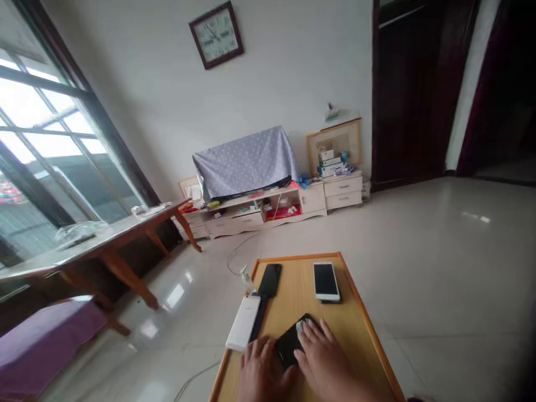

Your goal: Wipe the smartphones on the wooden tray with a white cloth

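Note:
A black smartphone (288, 347) lies at a slant on the small wooden table, close to me. My left hand (263, 371) grips its left end, fingers bent at the edge and thumb along the near side. Across its right part lies my right hand (320, 357), fingers stretched out flat on the dark surface. Small pale patches show at the right fingertips; I cannot make out whether they are nails or a thin piece of material. Beyond the left hand rests a white phone (244, 324) on a dark flat thing (259, 317).
Farther up the table (299, 279) are a black phone (270, 280), a clear pump bottle (247, 279) by the left edge, and a white phone with a dark screen (326, 281). A long table (104, 237) stands left, a low cabinet (234, 225) by the wall.

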### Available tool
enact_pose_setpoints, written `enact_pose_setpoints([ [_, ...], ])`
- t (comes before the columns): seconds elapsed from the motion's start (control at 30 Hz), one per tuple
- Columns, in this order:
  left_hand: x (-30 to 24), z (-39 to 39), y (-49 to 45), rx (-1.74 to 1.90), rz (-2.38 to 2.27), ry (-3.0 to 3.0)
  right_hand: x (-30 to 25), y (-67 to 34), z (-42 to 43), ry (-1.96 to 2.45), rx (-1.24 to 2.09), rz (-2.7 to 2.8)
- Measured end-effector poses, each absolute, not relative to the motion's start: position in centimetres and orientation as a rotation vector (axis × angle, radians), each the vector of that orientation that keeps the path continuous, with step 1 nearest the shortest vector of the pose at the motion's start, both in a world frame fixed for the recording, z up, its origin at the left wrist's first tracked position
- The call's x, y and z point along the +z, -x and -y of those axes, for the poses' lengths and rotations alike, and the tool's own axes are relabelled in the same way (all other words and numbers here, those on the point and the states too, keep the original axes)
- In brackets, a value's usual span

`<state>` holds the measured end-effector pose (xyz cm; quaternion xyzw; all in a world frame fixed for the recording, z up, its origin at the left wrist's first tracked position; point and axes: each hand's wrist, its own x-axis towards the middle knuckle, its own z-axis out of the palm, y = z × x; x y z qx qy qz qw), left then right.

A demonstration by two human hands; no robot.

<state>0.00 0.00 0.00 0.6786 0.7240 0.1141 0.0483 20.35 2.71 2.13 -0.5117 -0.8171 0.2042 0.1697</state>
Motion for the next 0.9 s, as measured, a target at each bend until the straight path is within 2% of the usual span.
enact_pose_setpoints([
  [0.2, -0.2, 0.3, 0.2, 0.335, -2.164, -2.071, 1.7, -18.9, -1.2, 1.183, 0.701, 2.506],
  [0.4, 0.4, 0.5, -0.2, 0.391, -2.169, -2.053, 0.9, -20.8, -2.6, 1.395, 0.450, 2.328],
  [0.7, 0.2, 0.4, 0.0, 0.408, -2.167, -2.052, 0.9, -19.3, -1.2, 1.175, 0.602, 2.500],
  [0.9, 0.4, 0.4, -0.2, 0.405, -2.182, -2.033, 0.9, -21.2, -2.4, 1.387, 0.390, 2.314],
])
